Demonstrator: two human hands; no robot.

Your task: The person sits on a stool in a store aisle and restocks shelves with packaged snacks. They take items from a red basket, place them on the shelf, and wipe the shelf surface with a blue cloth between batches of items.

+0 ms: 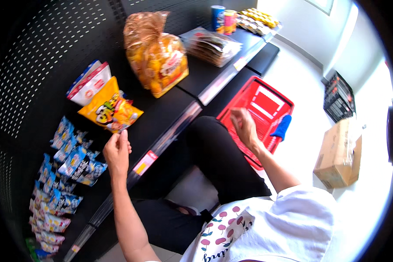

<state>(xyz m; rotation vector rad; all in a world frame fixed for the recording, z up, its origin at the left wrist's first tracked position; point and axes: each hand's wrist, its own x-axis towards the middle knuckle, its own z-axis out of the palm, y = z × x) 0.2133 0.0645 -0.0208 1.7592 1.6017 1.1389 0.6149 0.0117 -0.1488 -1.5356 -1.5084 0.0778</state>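
My left hand (117, 153) is closed, with thumb and finger pinched at the lower edge of a yellow snack bag (110, 109). The bag leans on the black shelf (161, 115) against white, red and blue bags (90, 83). Over the red shopping basket (280, 105) hovers my right hand (244, 125), beside my bent knee. It holds nothing that I can see, its fingers loosely bent and apart. A large clear bag of yellow-wrapped buns or cakes (155, 61) stands just beyond the yellow snack bag.
Several small blue snack bags (76, 163) and pink-white ones (52, 222) line the left shelf. Flat packets (212, 46), canisters (218, 19) and yellow packs (260, 18) sit farther along. A cardboard box (336, 153) and black crate (339, 97) stand on the floor at right.
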